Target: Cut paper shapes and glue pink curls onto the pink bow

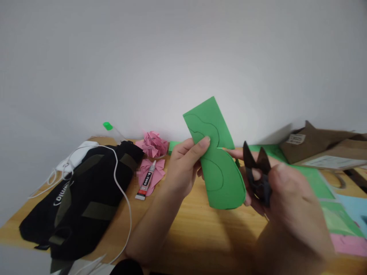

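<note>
In the middle of the head view, my left hand (185, 164) pinches a green paper sheet (226, 179) between thumb and fingers, above the table. Pencilled curves run over the sheet; its lower right edge is cut round, with a notch beside my thumb. My right hand (286, 194), partly blurred, grips dark scissors (258, 172) with the blades spread and pointing up. The scissors are to the right of the sheet, and an extended right finger reaches its edge near the notch.
On the left lie a black bag (97, 202) and a white cable (129, 214). Behind my left arm are a glue tube (146, 181) and a pink paper flower (155, 144). A brown paper bag (301, 145) and green sheets (318, 179) lie right on the wooden table (200, 236).
</note>
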`<state>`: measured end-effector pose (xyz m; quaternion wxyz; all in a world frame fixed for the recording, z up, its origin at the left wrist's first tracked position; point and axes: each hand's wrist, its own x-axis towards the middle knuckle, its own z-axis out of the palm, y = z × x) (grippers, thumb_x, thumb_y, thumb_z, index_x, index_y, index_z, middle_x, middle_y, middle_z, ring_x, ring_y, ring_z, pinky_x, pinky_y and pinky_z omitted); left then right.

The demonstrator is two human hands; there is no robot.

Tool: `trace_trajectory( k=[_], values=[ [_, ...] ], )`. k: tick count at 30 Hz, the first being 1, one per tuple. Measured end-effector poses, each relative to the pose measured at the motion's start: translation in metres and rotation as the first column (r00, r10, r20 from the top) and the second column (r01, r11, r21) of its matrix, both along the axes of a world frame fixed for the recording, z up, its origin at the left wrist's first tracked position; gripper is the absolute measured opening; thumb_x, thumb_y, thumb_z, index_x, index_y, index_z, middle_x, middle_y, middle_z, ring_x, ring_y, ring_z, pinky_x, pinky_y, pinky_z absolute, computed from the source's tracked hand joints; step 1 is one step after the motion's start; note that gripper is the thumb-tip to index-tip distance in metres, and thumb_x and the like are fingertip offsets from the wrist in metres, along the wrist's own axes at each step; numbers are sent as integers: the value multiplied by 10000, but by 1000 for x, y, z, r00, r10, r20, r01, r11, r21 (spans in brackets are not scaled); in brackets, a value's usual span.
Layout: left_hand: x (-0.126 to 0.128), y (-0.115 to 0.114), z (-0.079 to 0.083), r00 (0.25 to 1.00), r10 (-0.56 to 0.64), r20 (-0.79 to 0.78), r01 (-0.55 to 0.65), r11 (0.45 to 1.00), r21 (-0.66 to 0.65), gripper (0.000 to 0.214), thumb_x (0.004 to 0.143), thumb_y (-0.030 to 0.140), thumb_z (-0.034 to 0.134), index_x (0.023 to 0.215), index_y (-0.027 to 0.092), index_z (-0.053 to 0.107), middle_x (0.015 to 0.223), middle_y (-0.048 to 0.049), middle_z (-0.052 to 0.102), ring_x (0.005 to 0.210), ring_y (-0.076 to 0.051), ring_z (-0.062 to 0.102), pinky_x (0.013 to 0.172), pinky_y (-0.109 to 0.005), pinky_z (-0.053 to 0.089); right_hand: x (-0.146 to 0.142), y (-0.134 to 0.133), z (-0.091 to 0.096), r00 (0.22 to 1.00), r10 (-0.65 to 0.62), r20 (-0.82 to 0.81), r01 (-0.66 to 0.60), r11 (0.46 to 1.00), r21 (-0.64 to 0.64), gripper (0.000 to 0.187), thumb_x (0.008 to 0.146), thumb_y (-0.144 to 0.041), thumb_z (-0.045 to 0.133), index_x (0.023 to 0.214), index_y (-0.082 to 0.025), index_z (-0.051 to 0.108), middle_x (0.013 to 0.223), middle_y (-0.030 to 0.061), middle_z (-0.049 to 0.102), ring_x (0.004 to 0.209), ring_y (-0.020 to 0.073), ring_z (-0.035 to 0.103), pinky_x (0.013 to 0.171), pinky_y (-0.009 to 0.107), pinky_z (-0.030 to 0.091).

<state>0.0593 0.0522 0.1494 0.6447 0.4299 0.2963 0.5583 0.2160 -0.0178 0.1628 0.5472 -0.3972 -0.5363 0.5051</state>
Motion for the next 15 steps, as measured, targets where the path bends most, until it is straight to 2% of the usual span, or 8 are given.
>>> trace_trajectory(
  k=[3,6,11,15],
  values=[
    [-2,-2,1,1000,-2,9,2,1000,-6,434,688,584,798,674,201,594,525,26,538,494,-114,539,420,-233,369,-5,2,0,998,62,-20,-62,998,8,365,972,-574,525,1184,-352,722,547,-37,524,420,90,381,327,203,219],
    [-3,-4,2,999,-39,15,39,999,5,425,719,583,777,690,201,595,507,31,519,477,-117,537,422,-240,380,-9,4,2,999,51,-14,-51,999,0,293,963,-543,566,1058,-328,740,542,-40,500,438,94,406,332,199,249],
    [-4,-6,3,997,-72,24,72,997,4,423,745,589,751,696,198,596,508,38,490,427,-93,451,409,-248,332,-7,3,-1,999,35,13,-35,999,2,346,996,-493,531,792,-244,657,553,-33,494,444,85,378,366,227,235],
    [-4,-7,5,992,-91,82,96,994,-53,435,692,582,796,671,196,596,521,42,489,399,-67,372,364,-244,255,-7,3,-5,997,76,26,-74,995,-63,390,987,-516,529,765,-219,647,547,-35,475,446,90,359,377,228,223]
  ],
)
